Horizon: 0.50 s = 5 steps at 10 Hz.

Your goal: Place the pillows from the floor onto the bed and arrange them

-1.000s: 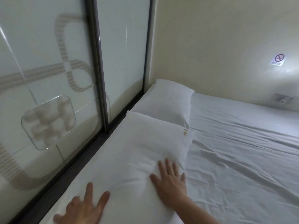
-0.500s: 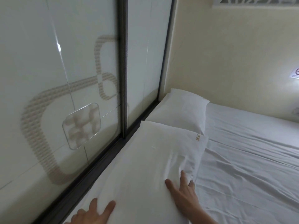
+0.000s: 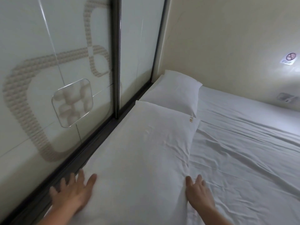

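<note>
Two white pillows lie end to end on the bed [image 3: 243,151], along its left side against the glass panel. The near pillow [image 3: 146,151] is long, creased, with a small orange mark at its far right corner. The far pillow [image 3: 175,91] sits in the corner by the wall. My left hand [image 3: 73,192] lies flat with fingers spread at the near pillow's left edge, next to the dark frame. My right hand [image 3: 198,192] rests flat with fingers apart at the pillow's right edge, where it meets the sheet. Neither hand holds anything.
A frosted glass panel [image 3: 56,78] with a dark frame [image 3: 116,59] runs along the left of the bed. A cream wall [image 3: 227,46] stands behind, bearing a no-smoking sign [image 3: 289,58] and a socket [image 3: 286,97]. The white sheet is wrinkled on the right.
My right hand slid off the top of the near pillow to its right edge. My left hand moved to the pillow's left edge by the frame. The view shifted slightly.
</note>
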Motion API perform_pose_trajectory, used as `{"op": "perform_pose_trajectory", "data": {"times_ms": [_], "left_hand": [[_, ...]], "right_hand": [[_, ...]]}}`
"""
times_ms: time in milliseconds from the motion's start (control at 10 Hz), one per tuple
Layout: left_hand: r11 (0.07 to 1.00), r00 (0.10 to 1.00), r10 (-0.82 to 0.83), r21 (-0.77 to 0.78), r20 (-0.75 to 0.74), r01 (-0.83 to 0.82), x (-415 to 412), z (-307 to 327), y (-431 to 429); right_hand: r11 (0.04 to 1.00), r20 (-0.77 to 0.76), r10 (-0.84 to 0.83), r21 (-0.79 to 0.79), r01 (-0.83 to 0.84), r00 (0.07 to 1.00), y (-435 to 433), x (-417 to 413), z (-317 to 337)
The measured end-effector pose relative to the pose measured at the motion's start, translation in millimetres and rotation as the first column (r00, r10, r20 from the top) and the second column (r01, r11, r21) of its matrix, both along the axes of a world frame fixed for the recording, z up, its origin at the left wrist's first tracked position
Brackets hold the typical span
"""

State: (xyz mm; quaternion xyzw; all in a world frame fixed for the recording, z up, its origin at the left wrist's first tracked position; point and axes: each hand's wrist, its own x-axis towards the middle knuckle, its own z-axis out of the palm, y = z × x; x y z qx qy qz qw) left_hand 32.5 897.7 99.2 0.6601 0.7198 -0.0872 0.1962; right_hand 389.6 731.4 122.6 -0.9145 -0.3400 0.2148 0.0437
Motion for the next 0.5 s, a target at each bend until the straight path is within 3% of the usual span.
{"op": "perform_pose_trajectory", "data": {"times_ms": [100,200,300,400,500], "left_hand": [[0.985,0.999,-0.032,0.172,0.037,0.025,13,20,7],[0.959,0.966,-0.235,0.191,0.111,0.211,45,41,-15],[0.943,0.941,-0.325,-0.05,0.097,0.33,54,59,-53],[0.952,0.969,-0.243,-0.177,0.051,0.248,39,94,-67],[0.963,0.973,-0.164,-0.188,0.165,0.194,41,135,-69]], "right_hand": [[0.945,0.154,0.106,0.29,-0.148,0.982,10,-19,5],[0.866,0.109,0.341,0.35,-0.357,0.934,-7,-67,8],[0.997,-0.098,0.079,-0.005,-0.08,0.992,-41,-76,19],[0.983,-0.008,0.159,-0.091,-0.159,0.987,-55,-72,56],[0.955,-0.033,0.295,0.049,-0.293,0.955,-45,-76,102]]}}
